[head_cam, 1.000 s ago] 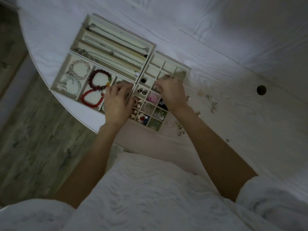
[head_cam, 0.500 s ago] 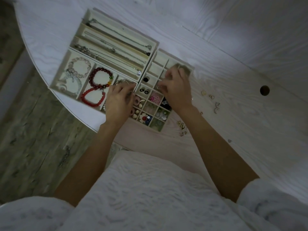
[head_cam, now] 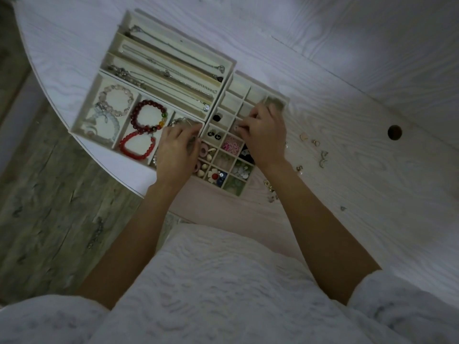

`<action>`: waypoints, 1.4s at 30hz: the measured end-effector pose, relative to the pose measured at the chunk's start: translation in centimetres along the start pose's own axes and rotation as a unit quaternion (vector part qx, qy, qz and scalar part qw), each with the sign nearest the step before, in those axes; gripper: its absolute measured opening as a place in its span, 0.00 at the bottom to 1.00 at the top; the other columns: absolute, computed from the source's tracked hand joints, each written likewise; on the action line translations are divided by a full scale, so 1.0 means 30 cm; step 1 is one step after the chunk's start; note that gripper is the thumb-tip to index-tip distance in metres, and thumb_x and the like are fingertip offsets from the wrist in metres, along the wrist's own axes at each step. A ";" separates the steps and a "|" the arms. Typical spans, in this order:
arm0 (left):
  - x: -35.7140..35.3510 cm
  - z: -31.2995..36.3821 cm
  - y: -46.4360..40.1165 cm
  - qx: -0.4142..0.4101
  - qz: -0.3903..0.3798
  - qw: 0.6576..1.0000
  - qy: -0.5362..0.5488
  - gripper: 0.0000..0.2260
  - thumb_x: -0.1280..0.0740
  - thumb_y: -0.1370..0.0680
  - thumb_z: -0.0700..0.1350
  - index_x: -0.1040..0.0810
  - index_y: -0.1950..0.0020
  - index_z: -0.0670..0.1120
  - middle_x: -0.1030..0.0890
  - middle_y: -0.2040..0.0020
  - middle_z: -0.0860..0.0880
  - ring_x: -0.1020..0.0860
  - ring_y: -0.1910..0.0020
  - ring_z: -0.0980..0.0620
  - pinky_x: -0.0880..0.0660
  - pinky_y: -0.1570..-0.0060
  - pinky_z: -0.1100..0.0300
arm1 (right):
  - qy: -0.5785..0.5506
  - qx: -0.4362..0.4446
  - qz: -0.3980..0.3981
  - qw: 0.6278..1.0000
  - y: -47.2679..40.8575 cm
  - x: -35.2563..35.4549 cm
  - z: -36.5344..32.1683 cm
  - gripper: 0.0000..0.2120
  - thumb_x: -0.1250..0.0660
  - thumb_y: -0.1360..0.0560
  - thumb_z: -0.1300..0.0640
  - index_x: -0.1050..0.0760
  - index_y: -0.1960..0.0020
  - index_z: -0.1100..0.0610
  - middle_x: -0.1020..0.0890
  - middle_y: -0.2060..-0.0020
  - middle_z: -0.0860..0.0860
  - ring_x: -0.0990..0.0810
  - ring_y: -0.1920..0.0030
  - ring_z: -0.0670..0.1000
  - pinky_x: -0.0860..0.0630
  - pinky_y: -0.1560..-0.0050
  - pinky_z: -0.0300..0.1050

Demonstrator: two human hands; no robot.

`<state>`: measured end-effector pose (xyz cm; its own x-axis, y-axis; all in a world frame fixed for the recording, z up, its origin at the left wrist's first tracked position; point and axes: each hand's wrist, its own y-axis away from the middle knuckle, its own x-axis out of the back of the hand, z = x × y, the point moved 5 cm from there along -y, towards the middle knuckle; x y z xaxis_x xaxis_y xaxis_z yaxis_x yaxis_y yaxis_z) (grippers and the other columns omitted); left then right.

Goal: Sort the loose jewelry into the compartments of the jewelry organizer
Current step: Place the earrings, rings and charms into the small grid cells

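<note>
Head view is showing the jewelry organizer (head_cam: 224,78) lying on the white bench (head_cam: 347,58), toward 11 o'clock. Left hand (head_cam: 177,151) is resting on its near edge, fingers curled together; if they are holding something I cannot tell. Right hand (head_cam: 264,135) is hovering over the small compartments, fingers pinched together on a tiny piece, too small to identify. Loose jewelry (head_cam: 315,151) is lying at 3 o'clock of the organizer.

Cream organizer (head_cam: 229,70) on white wood-grain table (head_cam: 347,58). Dark red bracelet (head_cam: 148,117) at 12 o'clock of bright red bracelet (head_cam: 136,148). Pink flower piece (head_cam: 231,147).
</note>
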<state>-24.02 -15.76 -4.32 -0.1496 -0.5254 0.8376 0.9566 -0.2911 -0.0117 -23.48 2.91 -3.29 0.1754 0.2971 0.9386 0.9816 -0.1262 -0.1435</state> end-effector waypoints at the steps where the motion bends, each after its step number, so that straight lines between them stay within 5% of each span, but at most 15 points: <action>1: 0.001 0.000 0.000 -0.001 0.001 1.000 -0.001 0.13 0.33 0.23 0.39 0.22 0.39 0.42 0.20 0.47 0.42 0.26 0.49 0.41 0.36 0.51 0.60 | -0.022 0.007 0.006 1.000 0.003 0.006 0.003 0.06 0.24 0.34 0.56 0.17 0.63 0.60 0.22 0.64 0.54 0.26 0.60 0.56 0.29 0.61 0.45; 6: 0.001 -0.001 0.002 -0.003 0.001 1.000 0.005 0.12 0.34 0.23 0.39 0.21 0.39 0.42 0.20 0.47 0.42 0.26 0.49 0.42 0.37 0.51 0.61 | -0.060 0.043 -0.025 0.997 -0.017 0.003 -0.012 0.04 0.24 0.34 0.59 0.16 0.60 0.58 0.22 0.64 0.54 0.26 0.60 0.57 0.29 0.67 0.45; 14: -0.004 0.000 0.004 -0.002 -0.002 1.000 0.004 0.13 0.34 0.23 0.40 0.22 0.38 0.42 0.20 0.46 0.42 0.27 0.49 0.42 0.36 0.51 0.60 | 0.017 0.015 -0.024 0.999 -0.013 -0.021 -0.021 0.05 0.24 0.35 0.58 0.17 0.64 0.60 0.20 0.61 0.54 0.23 0.52 0.58 0.25 0.60 0.45; 20: 0.004 0.000 0.000 -0.008 0.000 1.000 0.008 0.13 0.34 0.23 0.39 0.22 0.39 0.42 0.20 0.47 0.42 0.26 0.49 0.41 0.36 0.51 0.59 | 0.013 0.005 -0.012 1.000 -0.006 -0.029 -0.022 0.08 0.23 0.36 0.57 0.18 0.65 0.61 0.21 0.64 0.54 0.23 0.56 0.57 0.23 0.60 0.48; 25: 0.000 -0.002 0.000 -0.009 0.002 1.000 0.001 0.13 0.34 0.23 0.40 0.22 0.38 0.42 0.20 0.47 0.42 0.26 0.49 0.41 0.35 0.51 0.59 | -0.062 0.008 0.016 0.998 -0.002 0.012 -0.013 0.05 0.25 0.33 0.58 0.18 0.63 0.60 0.22 0.64 0.53 0.25 0.62 0.52 0.27 0.67 0.43; 30: 0.013 0.045 0.013 -0.022 0.054 0.998 -0.022 0.11 0.34 0.25 0.41 0.21 0.42 0.44 0.21 0.50 0.44 0.26 0.51 0.44 0.33 0.51 0.58 | -0.101 -0.086 0.098 0.986 0.064 0.151 0.098 0.03 0.28 0.30 0.58 0.19 0.59 0.59 0.22 0.63 0.53 0.28 0.60 0.48 0.38 0.62 0.33; 34: -0.023 0.126 0.027 -0.104 0.031 0.994 -0.027 0.11 0.32 0.25 0.48 0.20 0.46 0.45 0.21 0.51 0.46 0.28 0.51 0.46 0.36 0.53 0.60 | -0.063 -0.157 0.025 0.985 0.213 0.203 0.267 0.07 0.31 0.27 0.59 0.18 0.50 0.56 0.21 0.56 0.53 0.24 0.54 0.53 0.40 0.57 0.32; 38: -0.111 0.220 0.070 -0.158 -0.049 0.985 -0.043 0.18 0.32 0.28 0.53 0.20 0.42 0.46 0.21 0.48 0.44 0.26 0.48 0.42 0.31 0.50 0.51 | -0.055 -0.200 -0.065 0.976 0.322 0.155 0.329 0.14 0.34 0.26 0.61 0.22 0.40 0.56 0.22 0.45 0.55 0.25 0.45 0.56 0.30 0.49 0.43; 42: -0.150 0.295 0.082 -0.170 -0.087 0.979 -0.071 0.19 0.34 0.28 0.54 0.21 0.42 0.46 0.21 0.48 0.45 0.27 0.47 0.42 0.30 0.49 0.50 | -0.071 -0.166 -0.079 0.980 0.316 0.096 0.271 0.16 0.33 0.26 0.59 0.23 0.39 0.55 0.23 0.46 0.56 0.26 0.47 0.57 0.29 0.55 0.46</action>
<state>-18.78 -7.03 -3.29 -0.2433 -0.3346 0.9104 0.7777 -0.6282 -0.0231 -13.05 10.27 -4.49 0.0544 0.4645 0.8839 0.9224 -0.3623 0.1336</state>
